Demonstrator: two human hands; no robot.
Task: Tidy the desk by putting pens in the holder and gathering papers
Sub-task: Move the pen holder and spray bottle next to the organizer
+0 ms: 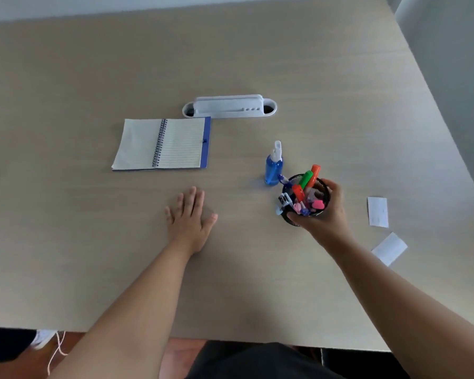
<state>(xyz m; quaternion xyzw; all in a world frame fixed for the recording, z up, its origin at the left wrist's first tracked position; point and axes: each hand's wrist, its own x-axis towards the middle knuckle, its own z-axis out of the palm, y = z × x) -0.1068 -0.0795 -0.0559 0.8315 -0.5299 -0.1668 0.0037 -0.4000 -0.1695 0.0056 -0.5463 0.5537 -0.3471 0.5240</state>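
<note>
My right hand (326, 214) grips a black mesh pen holder (322, 192) from its right side; orange, green and red markers (307, 179) and several small items stick out of it. My left hand (190, 220) lies flat on the desk (66, 242), palm down, fingers spread, holding nothing. An open spiral notebook (162, 143) with a blue cover lies beyond the left hand. Two small white paper slips, one (378, 212) upright and one (389, 248) tilted, lie to the right of the holder.
A small blue spray bottle (273, 166) stands just left of the holder, almost touching it. A white plastic desk organiser (229, 106) sits behind the notebook. The desk's right edge runs diagonally near the slips; its front edge is close to my body.
</note>
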